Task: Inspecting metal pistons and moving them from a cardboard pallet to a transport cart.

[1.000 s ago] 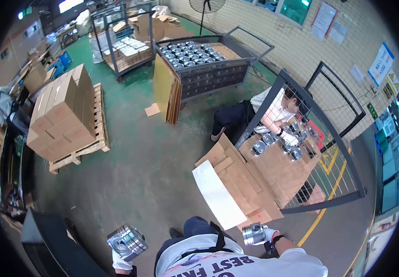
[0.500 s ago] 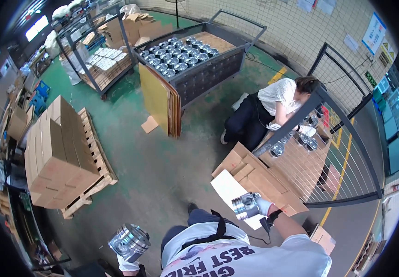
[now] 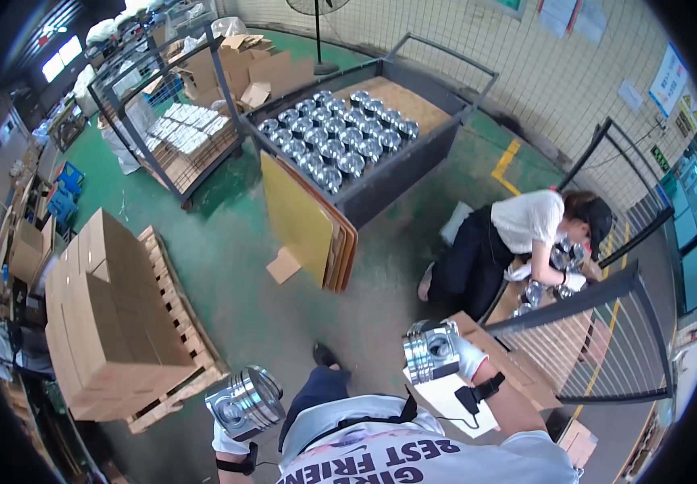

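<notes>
Space separates the left piston (image 3: 245, 402) and the right piston (image 3: 430, 355), perhaps so that metal does not knock metal. Your left hand (image 3: 226, 440) grips one from below (the grip is partly hidden); your right hand (image 3: 471, 358) clasps the other at its side. Ahead, more pistons (image 3: 333, 128) stand in rows inside the cart (image 3: 409, 176), probably for stability.

Dark capital lettering (image 3: 387, 461) crosses the near white shirt (image 3: 485, 465) — upside down. On the far right wall (image 3: 493, 56), a blue-and-white poster (image 3: 668, 79), a yellow sign (image 3: 687, 119) and a green sign (image 3: 659, 158) — print too small to read.
</notes>
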A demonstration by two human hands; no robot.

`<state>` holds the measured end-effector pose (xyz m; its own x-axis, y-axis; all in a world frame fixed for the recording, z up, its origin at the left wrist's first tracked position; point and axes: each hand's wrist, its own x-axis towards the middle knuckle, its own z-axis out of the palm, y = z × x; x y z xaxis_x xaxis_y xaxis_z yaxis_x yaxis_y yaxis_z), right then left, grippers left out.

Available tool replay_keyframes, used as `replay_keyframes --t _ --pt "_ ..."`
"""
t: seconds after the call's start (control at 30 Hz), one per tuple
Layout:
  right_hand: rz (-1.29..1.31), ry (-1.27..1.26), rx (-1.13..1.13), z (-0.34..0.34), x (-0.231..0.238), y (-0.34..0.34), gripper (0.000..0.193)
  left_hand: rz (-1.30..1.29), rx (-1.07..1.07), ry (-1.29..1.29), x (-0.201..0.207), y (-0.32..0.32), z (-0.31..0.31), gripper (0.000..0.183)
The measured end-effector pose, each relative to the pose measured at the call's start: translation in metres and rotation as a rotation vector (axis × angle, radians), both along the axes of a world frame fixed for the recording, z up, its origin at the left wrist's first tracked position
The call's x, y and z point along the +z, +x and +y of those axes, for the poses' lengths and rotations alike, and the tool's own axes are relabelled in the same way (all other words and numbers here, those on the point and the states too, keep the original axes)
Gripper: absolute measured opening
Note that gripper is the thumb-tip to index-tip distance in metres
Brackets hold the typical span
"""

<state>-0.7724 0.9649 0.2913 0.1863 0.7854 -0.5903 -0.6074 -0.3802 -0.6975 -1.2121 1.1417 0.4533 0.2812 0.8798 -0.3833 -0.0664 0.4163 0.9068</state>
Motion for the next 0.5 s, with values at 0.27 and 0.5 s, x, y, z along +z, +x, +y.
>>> replay_keyframes --t 0.27,0.5 --pt "0.01 -0.168 -0.046 0.123 0.09 0.0 0.036 -0.068 0.061 -0.142 0.017 0.047 0.172 0.022" --pt "-0.035 -0.113 0.014 0.227 0.126 0.016 0.034 -0.213 0.044 -0.158 -0.061 0.011 0.286 0.038"
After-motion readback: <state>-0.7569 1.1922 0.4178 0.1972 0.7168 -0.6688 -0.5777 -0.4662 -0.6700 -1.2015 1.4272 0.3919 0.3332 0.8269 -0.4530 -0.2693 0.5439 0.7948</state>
